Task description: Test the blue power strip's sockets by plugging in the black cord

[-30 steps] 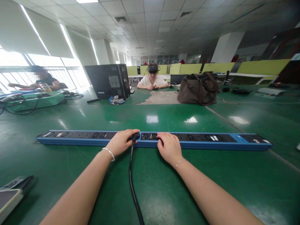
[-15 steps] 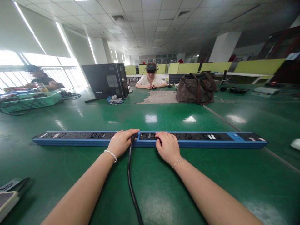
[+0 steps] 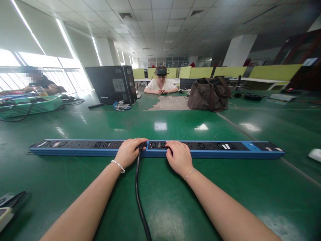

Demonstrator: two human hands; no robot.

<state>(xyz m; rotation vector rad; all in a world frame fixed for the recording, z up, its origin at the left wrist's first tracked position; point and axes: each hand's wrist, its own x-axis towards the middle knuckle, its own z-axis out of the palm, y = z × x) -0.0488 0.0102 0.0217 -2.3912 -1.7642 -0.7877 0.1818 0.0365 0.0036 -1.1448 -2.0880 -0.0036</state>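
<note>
A long blue and black power strip [image 3: 82,152] with several sockets lies across the green table. My left hand [image 3: 129,152] is closed round a black plug [image 3: 141,146] at the strip's middle; whether its prongs sit fully in a socket is hidden. From that plug a thick black power cord [image 3: 137,187] runs down toward me. To the right of it, my right hand [image 3: 180,157] rests on the strip with curled fingers. Its fingertips touch the strip near a socket, and anything under them is hidden.
Farther back stand a black computer case [image 3: 111,85], a glove [image 3: 121,105] and a brown bag [image 3: 209,93]. A green basket [image 3: 32,107] with cables lies at left. Another person [image 3: 161,83] sits across the table, and a second person [image 3: 37,80] is at far left.
The view has shifted slightly, so the strip and background sit a little farther left. Both hands keep their places on the strip, and the plug stays in my left hand.
</note>
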